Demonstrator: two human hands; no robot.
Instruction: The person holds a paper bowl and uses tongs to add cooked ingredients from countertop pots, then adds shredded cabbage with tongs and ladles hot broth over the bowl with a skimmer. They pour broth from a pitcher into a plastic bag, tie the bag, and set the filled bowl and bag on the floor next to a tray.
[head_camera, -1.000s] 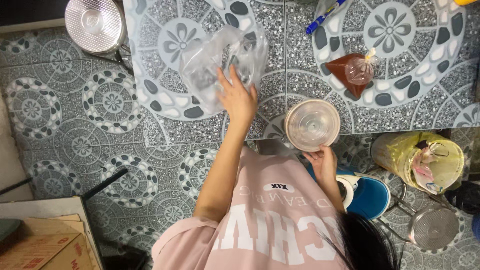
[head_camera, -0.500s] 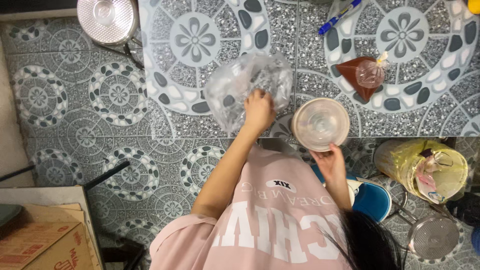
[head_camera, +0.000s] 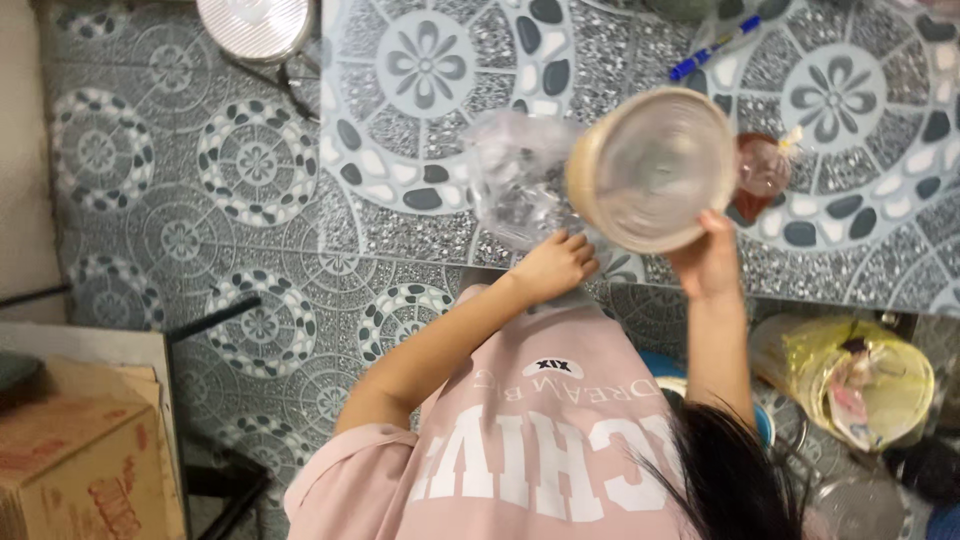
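My left hand (head_camera: 556, 266) is at the near edge of the patterned table (head_camera: 420, 215) and grips a crumpled clear plastic bag (head_camera: 515, 180) that rests on the tabletop. My right hand (head_camera: 708, 262) holds a round translucent tub with a beige rim (head_camera: 650, 168) from below. The tub is raised above the table and tilted, with its round face toward the camera. It is right beside the bag and partly overlaps it. My pink shirt and dark hair fill the bottom of the view.
A small tied bag of brown liquid (head_camera: 762, 168) and a blue pen (head_camera: 714, 46) lie on the table behind the tub. A round white object (head_camera: 255, 25) is at top left, a yellow-lined bucket (head_camera: 850, 375) at right, a cardboard box (head_camera: 75, 460) at bottom left.
My right hand has lifted the tub from beside my body up over the table, next to the bag. My left hand has drawn the bag nearer the table's edge.
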